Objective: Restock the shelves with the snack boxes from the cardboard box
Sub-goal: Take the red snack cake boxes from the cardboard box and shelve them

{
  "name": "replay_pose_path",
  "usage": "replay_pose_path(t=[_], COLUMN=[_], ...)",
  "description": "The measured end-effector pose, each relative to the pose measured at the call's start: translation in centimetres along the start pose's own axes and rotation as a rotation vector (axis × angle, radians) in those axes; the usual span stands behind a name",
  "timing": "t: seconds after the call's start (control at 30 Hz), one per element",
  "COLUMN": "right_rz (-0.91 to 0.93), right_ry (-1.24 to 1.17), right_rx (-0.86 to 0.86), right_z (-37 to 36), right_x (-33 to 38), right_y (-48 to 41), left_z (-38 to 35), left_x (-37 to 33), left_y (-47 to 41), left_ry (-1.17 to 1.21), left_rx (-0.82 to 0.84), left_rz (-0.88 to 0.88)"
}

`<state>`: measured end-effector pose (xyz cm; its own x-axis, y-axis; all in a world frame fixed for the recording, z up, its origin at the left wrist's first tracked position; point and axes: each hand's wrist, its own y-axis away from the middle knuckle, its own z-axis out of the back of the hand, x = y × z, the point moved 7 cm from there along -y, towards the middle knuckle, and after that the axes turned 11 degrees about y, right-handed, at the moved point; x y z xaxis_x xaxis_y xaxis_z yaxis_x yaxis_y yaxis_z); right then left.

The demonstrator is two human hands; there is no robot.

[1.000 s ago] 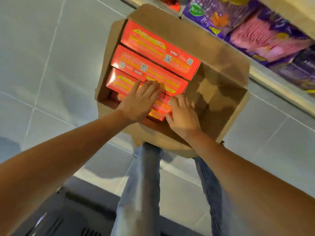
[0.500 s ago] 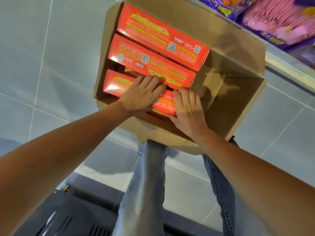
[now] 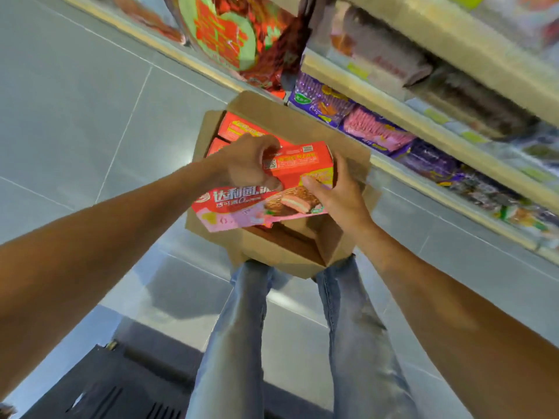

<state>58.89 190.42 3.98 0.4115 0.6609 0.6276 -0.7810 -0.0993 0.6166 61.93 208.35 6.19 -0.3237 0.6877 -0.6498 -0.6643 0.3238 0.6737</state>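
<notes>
The shelves (image 3: 453,143) on the right are packed with bags (image 3: 375,131), so the snack box (image 3: 263,207) could bump them and knock some down. The cardboard box (image 3: 278,258) sits low by the person's legs (image 3: 242,328) with more red boxes (image 3: 239,128) inside, and the snack box is held tipped just above it, where a flap (image 3: 357,158) could catch it. The left hand (image 3: 246,164) curls its fingers (image 3: 269,146) over the top edge and the right hand (image 3: 338,198) grips the right end, thumb on the front; a loose hold could drop it.

Glossy card, matt board

The snack box (image 3: 272,192) looks like glossy printed card; the cardboard box (image 3: 281,255) is matt brown; the floor (image 3: 75,101) is smooth tile.
</notes>
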Motion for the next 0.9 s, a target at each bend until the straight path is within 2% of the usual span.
replay_pose_path(t=[0.1,0.23,0.37,0.53,0.77,0.9], right_rz=[-0.014,0.048,0.062,0.053,0.195,0.241], right_ry=[-0.158,-0.143,-0.136,-0.141,-0.136,-0.168], right_rx=[0.066,-0.017,-0.158,-0.214,-0.350,-0.450], right_z=[3.9,9.7,14.7,17.2,22.5,26.4], right_x=[4.2,9.4,13.8,17.0,24.8,27.9], right_y=[1.7,5.1,10.2,15.8,22.6,25.5], left_z=[3.2,6.3,8.2,9.7,13.6,17.3], left_x=[-4.5,-10.7,-16.6,-21.2,-27.6,-29.7], left_y=[3.0,7.8,12.8,17.5,24.8,28.3], left_ry=[0.233,0.344,0.347,0.245,0.183,0.145], left_rx=[-0.016,0.006,0.019,0.034,0.023,-0.008], left_rz=[0.053,0.009,-0.011,-0.040,-0.178,-0.202])
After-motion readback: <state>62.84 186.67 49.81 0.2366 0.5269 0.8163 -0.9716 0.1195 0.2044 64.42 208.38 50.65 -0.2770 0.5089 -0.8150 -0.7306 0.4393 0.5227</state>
